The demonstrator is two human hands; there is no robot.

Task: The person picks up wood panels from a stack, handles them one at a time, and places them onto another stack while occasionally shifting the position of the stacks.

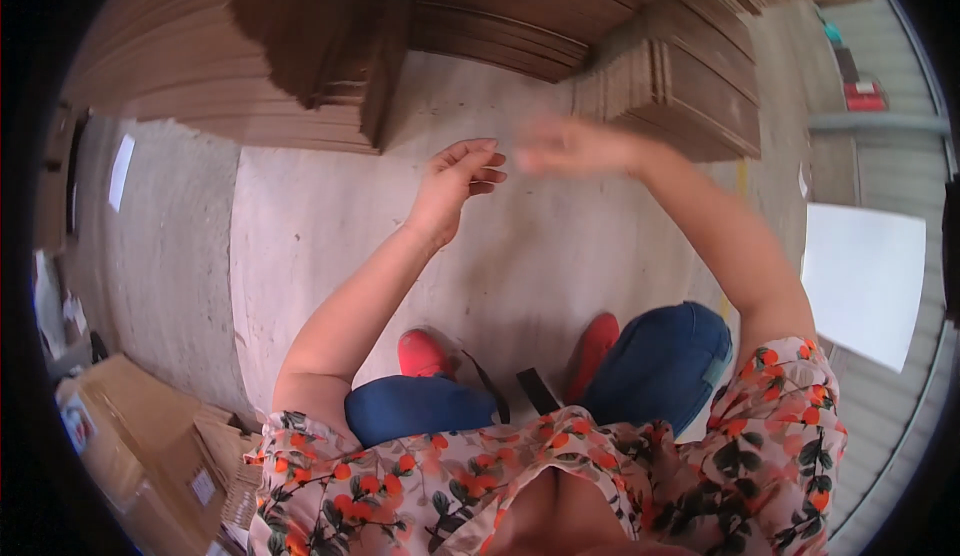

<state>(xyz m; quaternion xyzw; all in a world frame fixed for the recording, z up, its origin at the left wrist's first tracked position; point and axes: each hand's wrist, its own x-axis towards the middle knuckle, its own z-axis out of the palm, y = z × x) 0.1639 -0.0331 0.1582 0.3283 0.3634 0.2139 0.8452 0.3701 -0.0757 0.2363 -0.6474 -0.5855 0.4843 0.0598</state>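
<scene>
Pale floor beside cardboard stacks

The left hand curls loosely near the right hand, too blurred to read; cardboard stacks stand beyond.

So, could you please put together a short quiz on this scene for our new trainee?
1. Which looks more blurred, the left hand or the right hand?
2. True or false: the person's shoes are blue.
3. Where in the picture is the brown carton?
A) upper right
B) lower left
C) centre

Key:
1. The right hand; its fingers are smeared, so whether it holds anything cannot be told.
2. False; they are red.
3. B, lower left.
</scene>
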